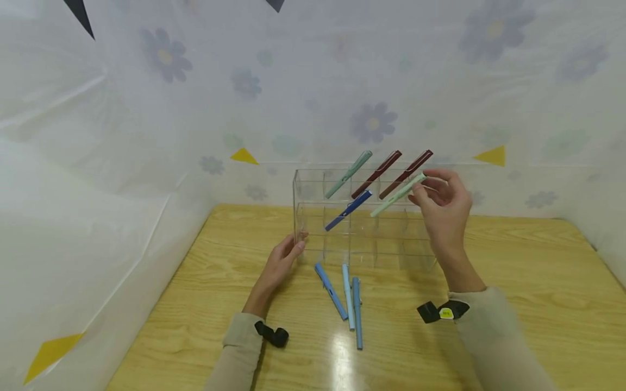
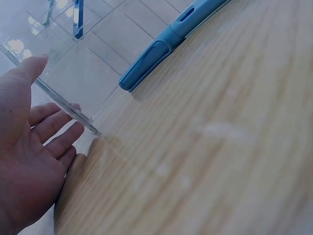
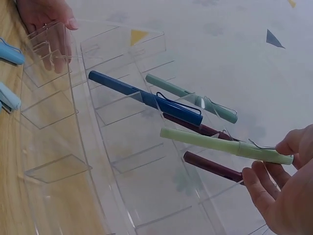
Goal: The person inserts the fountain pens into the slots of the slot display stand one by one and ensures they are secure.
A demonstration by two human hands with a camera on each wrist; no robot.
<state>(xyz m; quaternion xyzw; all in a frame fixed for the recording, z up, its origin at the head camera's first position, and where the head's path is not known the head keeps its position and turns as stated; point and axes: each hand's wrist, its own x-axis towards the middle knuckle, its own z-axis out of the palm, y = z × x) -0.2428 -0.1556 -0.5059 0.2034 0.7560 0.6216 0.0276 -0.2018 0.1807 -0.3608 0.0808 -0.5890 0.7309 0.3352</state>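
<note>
A clear compartmented pen rack (image 1: 363, 244) stands on the table. My right hand (image 1: 445, 209) pinches a pale green pen (image 1: 397, 196) by its clipped cap end, holding it slanted at the rack's middle level. My left hand (image 1: 283, 263) grips the rack's left side edge; in the left wrist view its thumb (image 2: 34, 68) lies on one side of the panel and its fingers on the other. Slanted in the rack's top row are a teal-green pen (image 1: 349, 174) and two dark red pens (image 1: 376, 174) (image 1: 406, 174). One row down is a dark blue pen (image 1: 349, 210).
On the wooden table (image 1: 518, 304), in front of the rack, lie a blue pen (image 1: 331, 291), a light blue pen (image 1: 348, 297) and a grey-blue pen (image 1: 358, 314). A flower-patterned sheet (image 1: 313, 81) hangs behind the table and another covers the left.
</note>
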